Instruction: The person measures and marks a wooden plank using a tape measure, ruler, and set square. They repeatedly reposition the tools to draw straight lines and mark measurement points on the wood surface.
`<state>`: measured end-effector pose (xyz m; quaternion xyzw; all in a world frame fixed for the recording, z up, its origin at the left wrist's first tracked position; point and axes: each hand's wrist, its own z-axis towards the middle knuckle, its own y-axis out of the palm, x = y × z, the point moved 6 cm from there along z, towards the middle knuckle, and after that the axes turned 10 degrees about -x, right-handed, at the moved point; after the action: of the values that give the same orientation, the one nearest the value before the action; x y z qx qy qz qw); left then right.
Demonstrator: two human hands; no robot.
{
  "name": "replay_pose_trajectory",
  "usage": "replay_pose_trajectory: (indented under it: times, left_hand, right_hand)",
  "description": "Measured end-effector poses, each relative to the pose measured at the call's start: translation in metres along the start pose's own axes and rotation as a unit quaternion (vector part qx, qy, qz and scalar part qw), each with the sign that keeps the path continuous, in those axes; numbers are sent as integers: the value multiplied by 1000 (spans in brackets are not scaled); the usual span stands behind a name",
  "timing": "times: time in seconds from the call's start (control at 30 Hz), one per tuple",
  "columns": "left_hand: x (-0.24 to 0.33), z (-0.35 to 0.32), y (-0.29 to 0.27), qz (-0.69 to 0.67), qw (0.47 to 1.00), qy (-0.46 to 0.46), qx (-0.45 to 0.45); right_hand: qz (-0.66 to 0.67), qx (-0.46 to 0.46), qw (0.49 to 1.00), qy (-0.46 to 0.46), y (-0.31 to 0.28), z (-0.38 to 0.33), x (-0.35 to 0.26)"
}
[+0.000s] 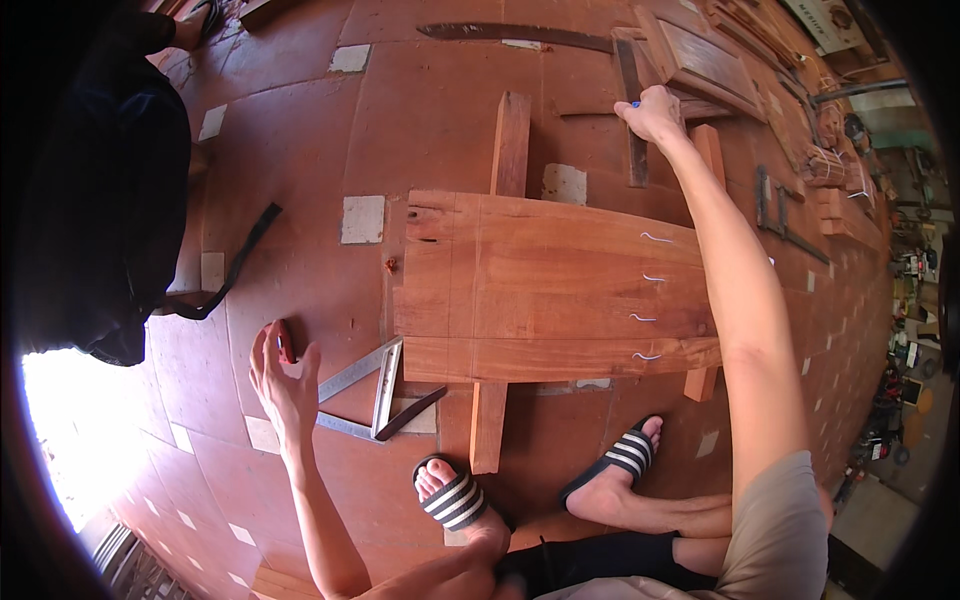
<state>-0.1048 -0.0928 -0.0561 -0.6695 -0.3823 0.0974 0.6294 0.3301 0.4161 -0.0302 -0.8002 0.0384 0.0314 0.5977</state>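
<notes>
Nearest to the camera are the person's two feet in black sandals with white stripes (455, 500), standing on the reddish tiled floor (300, 280) just below a wide board panel (550, 290). At the far left another person in dark clothes (100, 200) is partly in view, with a dark strap (240, 255) hanging near them. The left hand (283, 385) hovers over the floor with fingers half curled, and a small red object (285, 342) is at the fingertips; I cannot tell if it is really gripped. Just right of this hand lie two metal try squares (370, 385), crossing each other on the floor. The panel, made of glued planks with white marks near its right end, rests on two wooden battens (510, 145). The right hand (655, 112) reaches far beyond the panel, closed around a small blue thing (635, 103), near stacked wood pieces (700, 60).
</notes>
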Motion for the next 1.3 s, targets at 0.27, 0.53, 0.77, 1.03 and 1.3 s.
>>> replay_pose_trajectory:
  times: [0.27,0.53,0.77,1.03,1.3]
  left_hand:
    - [-38,26,36,143,989,41,14]
    - [-30,51,-10,-66,996,-24,-47]
    - [222,21,-59,-357,867,245,-245]
    - [352,-46,-52,-278,801,375,-374]
    - [257,-20,-50,51,911,305,-273]
  right_hand:
    - [-18,-88,995,46,54,20,16]
    - [4,15,965,-262,-43,-75,-18]
    - [249,-130,812,-511,-105,-287,-61]
    - [458,-72,751,-470,-95,-327,-31]
    - [389,-108,823,-399,-85,-297,140]
